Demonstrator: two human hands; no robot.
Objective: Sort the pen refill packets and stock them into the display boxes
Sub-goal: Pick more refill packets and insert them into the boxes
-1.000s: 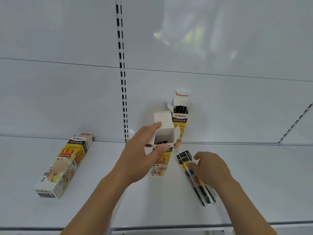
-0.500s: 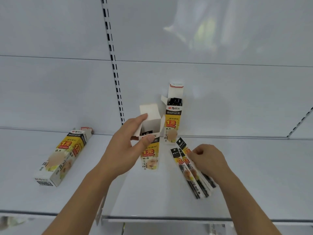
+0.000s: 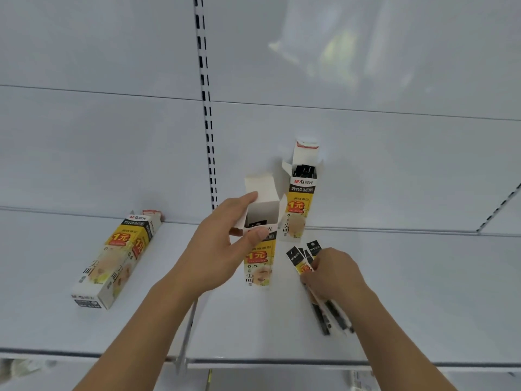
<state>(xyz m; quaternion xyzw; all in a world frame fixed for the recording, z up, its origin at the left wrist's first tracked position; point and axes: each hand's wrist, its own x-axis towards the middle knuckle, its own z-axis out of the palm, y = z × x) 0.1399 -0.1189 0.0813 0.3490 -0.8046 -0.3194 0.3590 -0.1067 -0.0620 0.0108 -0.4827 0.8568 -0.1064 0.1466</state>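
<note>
Gripping the open box (image 3: 260, 238) at its mouth, the left hand (image 3: 222, 249) steadies it; the right hand (image 3: 335, 273), just right of the box, pinches the packets (image 3: 306, 259), long axis tilted toward that mouth.

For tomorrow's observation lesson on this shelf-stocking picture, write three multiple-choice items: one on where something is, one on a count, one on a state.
1. Where does the closed display box lie?
A. Flat on the shelf, at the left
B. Leaning on the back panel
C. In the right hand

2. How many display boxes are in view?
A. One
B. Three
C. Five

3. What state is the box in the left hand in?
A. Sealed
B. Crushed flat
C. Upright, top flap open

Answers:
1 A: it lies on its side, apart from both hands.
2 B: one lying at the left, the held box, and a rear box upright against the back panel.
3 C: its white flap stands up, and the right hand grips loose refill packets beside it.
</note>
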